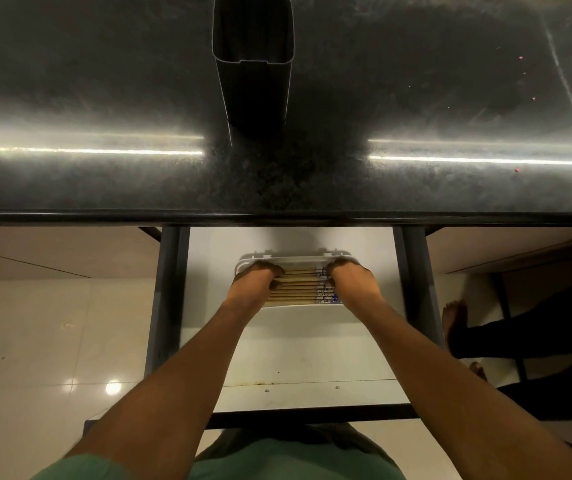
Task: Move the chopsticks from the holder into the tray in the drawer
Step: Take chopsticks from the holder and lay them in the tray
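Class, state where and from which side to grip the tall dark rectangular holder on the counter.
Grip the tall dark rectangular holder at mid-height across its flat, parallel side walls, coming from the front: it stands upright with a thin open rim.

A glossy black stone countertop (104, 98) reflects strip lights above pale, shiny floor tiles (35, 341).

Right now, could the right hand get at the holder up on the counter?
Probably yes. The right hand is down on the chopsticks in the tray, and the holder stands on the counter beyond the drawer, nothing before it. The hand must first lift clear of the counter's edge.
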